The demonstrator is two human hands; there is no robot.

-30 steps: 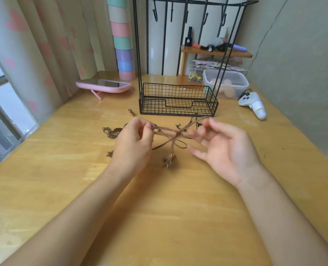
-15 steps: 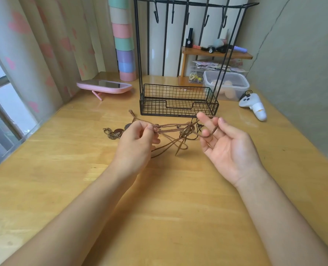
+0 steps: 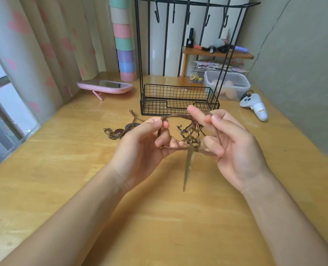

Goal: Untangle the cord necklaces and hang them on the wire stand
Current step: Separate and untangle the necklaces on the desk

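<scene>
1. Head view, the only one I have: both hands are raised over the table (image 3: pixel 159 217) in front of me. The cord necklaces (image 3: pixel 176 117) are stretched between them, clear of the wood.
2. My left hand (image 3: pixel 140 150) pinches the upper strand between thumb and forefinger, and its lower fingers curl round the bottom strand. It is a tight, narrow hold.
3. My right hand (image 3: pixel 236 150) has the cord threaded over its raised fingers, with the thumb pressing the lower strand against them. It is holding too, though more loosely.
4. The knot (image 3: pixel 191 134) of beads and cord ends sits between the hands, closer to the right one. The loop's long axis runs side to side, from hand to hand.
5. A long pendant (image 3: pixel 187 166) hangs straight down from the knot, its axis vertical and its tip above the table.
6. More pendants (image 3: pixel 117 132) lie on the table just beyond the left hand. I cannot tell whether their cords join the held tangle.
7. The wire stand (image 3: pixel 178 96) is straight ahead, just beyond the hands. Its hooks (image 3: pixel 157 16) sit high above them and are all bare.
8. My judgement: this is the untangling step, and nothing is hung yet. The right hand is nearer the knot, so I would pick at it with that hand while the left anchors the loop. Pulling the hands apart risks tightening the knot.
</scene>
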